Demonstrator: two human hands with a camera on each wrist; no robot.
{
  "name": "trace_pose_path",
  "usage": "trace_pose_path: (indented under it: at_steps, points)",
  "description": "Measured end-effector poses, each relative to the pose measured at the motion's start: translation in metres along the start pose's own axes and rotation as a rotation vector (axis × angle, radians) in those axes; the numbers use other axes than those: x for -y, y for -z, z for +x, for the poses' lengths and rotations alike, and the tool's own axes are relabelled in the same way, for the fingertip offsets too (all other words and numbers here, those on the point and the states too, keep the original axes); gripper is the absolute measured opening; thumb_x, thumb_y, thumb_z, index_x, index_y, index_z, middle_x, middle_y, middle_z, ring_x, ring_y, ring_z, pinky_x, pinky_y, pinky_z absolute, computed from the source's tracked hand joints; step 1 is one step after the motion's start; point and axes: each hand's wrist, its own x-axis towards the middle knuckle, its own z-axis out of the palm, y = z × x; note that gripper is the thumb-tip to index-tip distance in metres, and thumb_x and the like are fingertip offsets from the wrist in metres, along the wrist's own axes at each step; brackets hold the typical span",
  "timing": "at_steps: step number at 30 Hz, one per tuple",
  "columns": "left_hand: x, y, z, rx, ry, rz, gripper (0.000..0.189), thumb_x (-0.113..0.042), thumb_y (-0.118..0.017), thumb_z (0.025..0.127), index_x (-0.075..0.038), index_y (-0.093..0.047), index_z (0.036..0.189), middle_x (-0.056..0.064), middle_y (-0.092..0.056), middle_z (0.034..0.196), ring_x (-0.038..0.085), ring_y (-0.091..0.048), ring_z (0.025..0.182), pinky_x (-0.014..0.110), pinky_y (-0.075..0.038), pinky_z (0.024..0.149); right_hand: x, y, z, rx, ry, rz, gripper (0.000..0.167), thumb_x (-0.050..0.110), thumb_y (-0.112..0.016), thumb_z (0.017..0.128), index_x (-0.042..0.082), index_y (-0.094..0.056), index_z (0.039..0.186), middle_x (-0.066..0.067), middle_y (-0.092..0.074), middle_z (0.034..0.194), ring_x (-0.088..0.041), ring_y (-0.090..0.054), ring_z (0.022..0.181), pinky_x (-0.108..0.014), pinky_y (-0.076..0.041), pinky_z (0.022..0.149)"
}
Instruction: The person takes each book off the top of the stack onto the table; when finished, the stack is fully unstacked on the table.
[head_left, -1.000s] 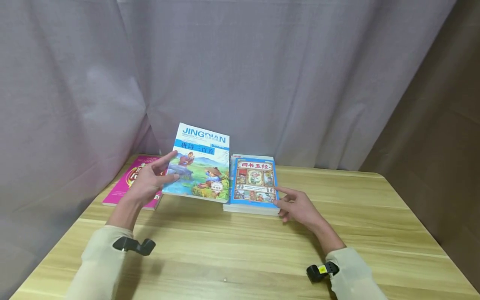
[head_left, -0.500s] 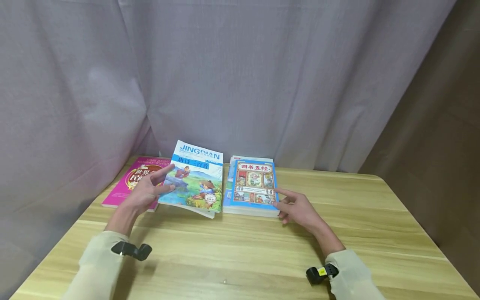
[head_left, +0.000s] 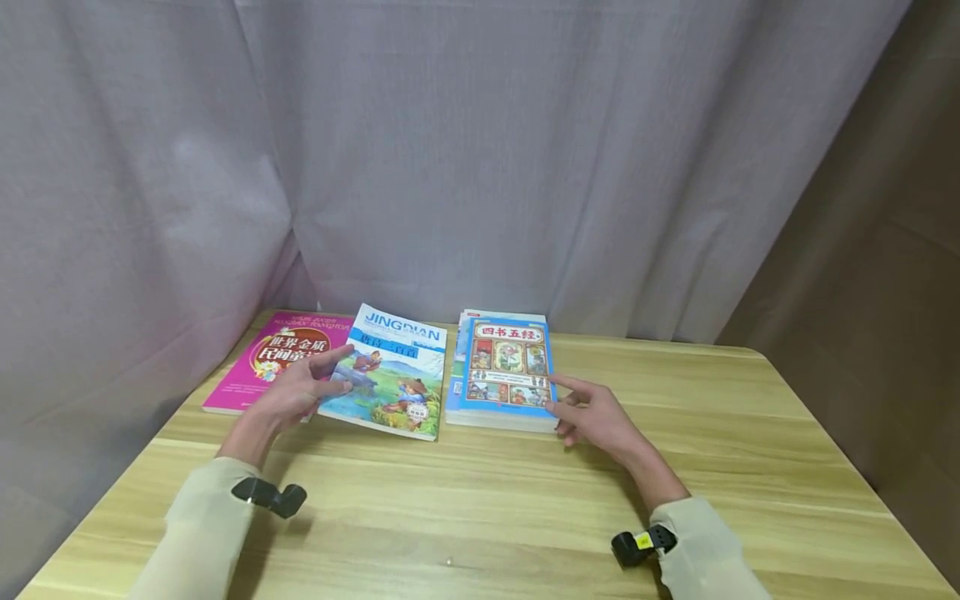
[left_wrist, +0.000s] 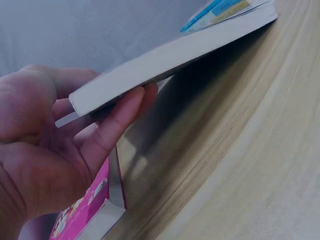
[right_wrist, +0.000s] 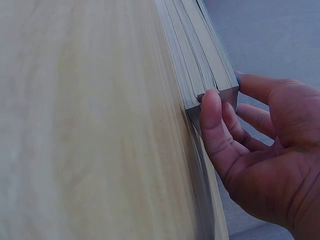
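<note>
In the head view my left hand (head_left: pixel 292 396) pinches the left edge of a paperback book (head_left: pixel 393 375) with "JINGDIAN" and a landscape on its cover. The left wrist view has this book (left_wrist: pixel 170 55) tilted, its held edge raised, fingers underneath. Whether its far edge touches the table cannot be told. A blue-covered book (head_left: pixel 510 362) tops a stack of several books. My right hand (head_left: pixel 600 417) holds its lower right corner. In the right wrist view, fingertips (right_wrist: pixel 211 102) lie against the page edges (right_wrist: pixel 192 65), near where the top book meets those below.
A pink book (head_left: pixel 247 375) lies flat at the left, partly behind my left hand. The wooden table (head_left: pixel 465 508) extends in front and to the right. A grey curtain (head_left: pixel 480 167) hangs behind the books.
My left hand has lowered the JINGDIAN book towards the table, left of the stack. More of the pink book's cover and the stack's left side shows. My right hand has stayed in place.
</note>
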Motion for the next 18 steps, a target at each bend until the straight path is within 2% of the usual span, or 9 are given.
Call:
trace_pose_path:
  at_steps: [5, 15, 18]
  points:
    - [0.0004, 0.001, 0.0048, 0.019, 0.01, 0.061, 0.076, -0.013, -0.069, 0.1, -0.022, -0.033, 0.167, 0.027, -0.023, 0.172, 0.008, -0.039, 0.049, 0.024, -0.036, 0.045, 0.0016, 0.0, -0.0003, 0.002, -0.006, 0.005, 0.064, 0.018, -0.073, 0.101, 0.007, -0.047, 0.159, -0.015, -0.064, 0.098, -0.02, -0.067, 0.072, -0.036, -0.065, 0.064]
    - [0.0029, -0.0027, 0.0078, 0.01, 0.04, 0.12, 0.076, -0.014, -0.07, 0.099, -0.019, -0.035, 0.166, 0.031, -0.033, 0.167, 0.009, -0.038, 0.051, 0.024, -0.036, 0.046, 0.0004, -0.0002, -0.0001, 0.008, 0.005, 0.013, 0.064, 0.016, -0.072, 0.101, 0.007, -0.046, 0.159, -0.014, -0.063, 0.097, -0.02, -0.067, 0.071, -0.035, -0.065, 0.063]
    - [0.0034, -0.0055, 0.0101, -0.003, 0.034, 0.145, 0.075, -0.013, -0.071, 0.099, -0.018, -0.037, 0.166, 0.032, -0.031, 0.167, 0.011, -0.042, 0.059, 0.024, -0.037, 0.048, -0.0001, 0.0003, -0.0001, 0.004, -0.002, 0.012, 0.064, 0.016, -0.072, 0.101, 0.007, -0.046, 0.159, -0.014, -0.063, 0.098, -0.02, -0.067, 0.071, -0.035, -0.065, 0.063]
